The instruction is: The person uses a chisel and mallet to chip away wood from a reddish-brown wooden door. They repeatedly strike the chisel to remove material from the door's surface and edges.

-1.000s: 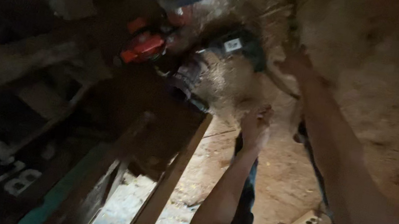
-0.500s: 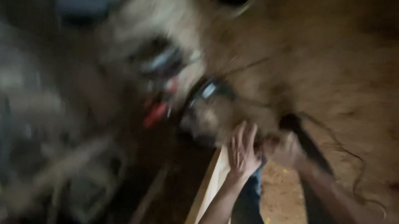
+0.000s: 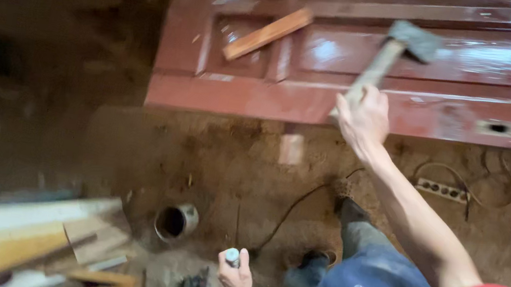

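Hammer [image 3: 396, 53] handle in right hand [image 3: 361, 115] grip, head above red door [image 3: 341, 102].

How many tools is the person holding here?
2: a wooden-handled hammer gripped by the right hand over the red panelled door; a small grey cylindrical tool in the left hand.

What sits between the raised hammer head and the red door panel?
Nothing visible. The right hand holds the hammer over the red door; the loose wood strip lies well off to its left.
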